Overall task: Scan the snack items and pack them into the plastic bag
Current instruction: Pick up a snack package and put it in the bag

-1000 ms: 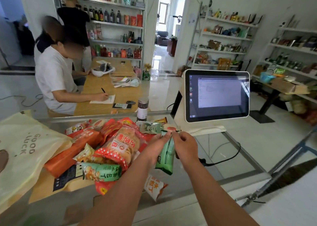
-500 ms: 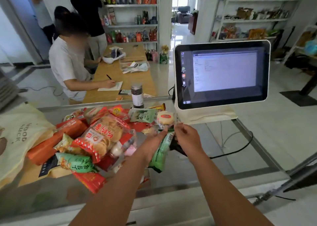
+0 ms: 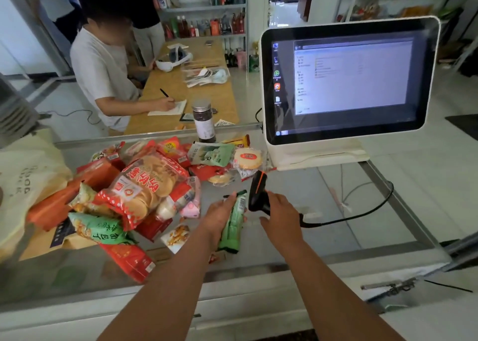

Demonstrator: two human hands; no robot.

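Note:
My left hand (image 3: 219,215) grips a narrow green snack packet (image 3: 234,224) above the glass counter, its barcode end turned up. Just right of it, my right hand (image 3: 280,215) holds a black and orange barcode scanner (image 3: 257,194) by the handle, with its head raised beside the packet's top. A pile of snack packets (image 3: 144,188) in red, orange and green lies on the counter to the left. At the far left edge sits a cream plastic bag (image 3: 23,182) printed with grey letters.
A white touchscreen register (image 3: 346,82) stands at the right rear of the glass counter (image 3: 323,185). The scanner's black cable (image 3: 362,211) loops across the counter to the right. A dark jar (image 3: 204,120) stands behind the pile. Beyond, a person writes at a wooden table.
My right hand has taken up the scanner and brought it beside the green packet. The packet has dropped lower and nearer to me. The camera has moved closer to the counter.

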